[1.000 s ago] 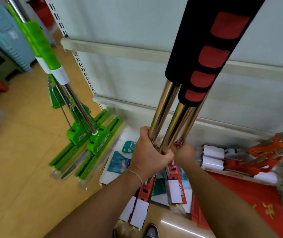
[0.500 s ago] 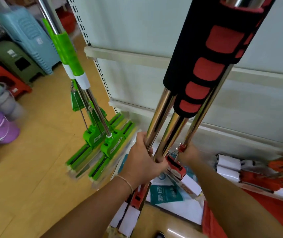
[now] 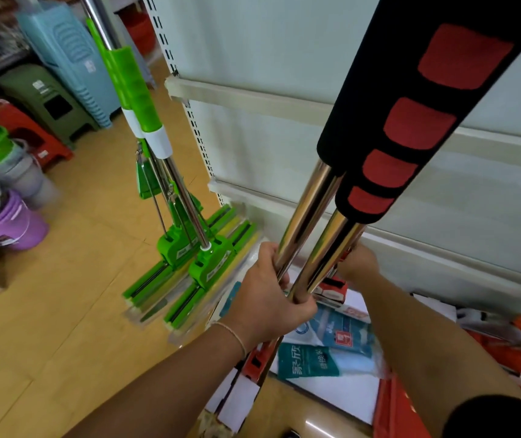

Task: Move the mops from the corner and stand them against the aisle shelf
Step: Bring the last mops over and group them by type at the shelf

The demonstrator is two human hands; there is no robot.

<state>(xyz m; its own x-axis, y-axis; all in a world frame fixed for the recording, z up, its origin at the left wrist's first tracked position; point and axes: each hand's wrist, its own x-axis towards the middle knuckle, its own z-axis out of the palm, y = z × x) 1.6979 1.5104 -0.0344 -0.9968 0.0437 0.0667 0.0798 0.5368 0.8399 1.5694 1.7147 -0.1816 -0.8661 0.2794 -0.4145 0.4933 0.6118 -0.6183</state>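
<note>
The left hand (image 3: 268,306) gripped two chrome mop poles (image 3: 308,235) below their black-and-red foam grips (image 3: 410,128), fingers curled round both. The right hand (image 3: 358,263) reached behind the poles — what it held was hidden. Two green mops (image 3: 189,257) leaned on the white aisle shelf (image 3: 284,99), heads on the tan floor (image 3: 63,311). Stacked stools (image 3: 63,58) and buckets (image 3: 6,216) stood at the left — packaged refills (image 3: 322,352) lay below the hands.

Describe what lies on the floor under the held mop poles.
Under the poles lie teal-and-white packets and red-and-white mop heads by the shelf. The left hand and right hand cover part of it.
</note>
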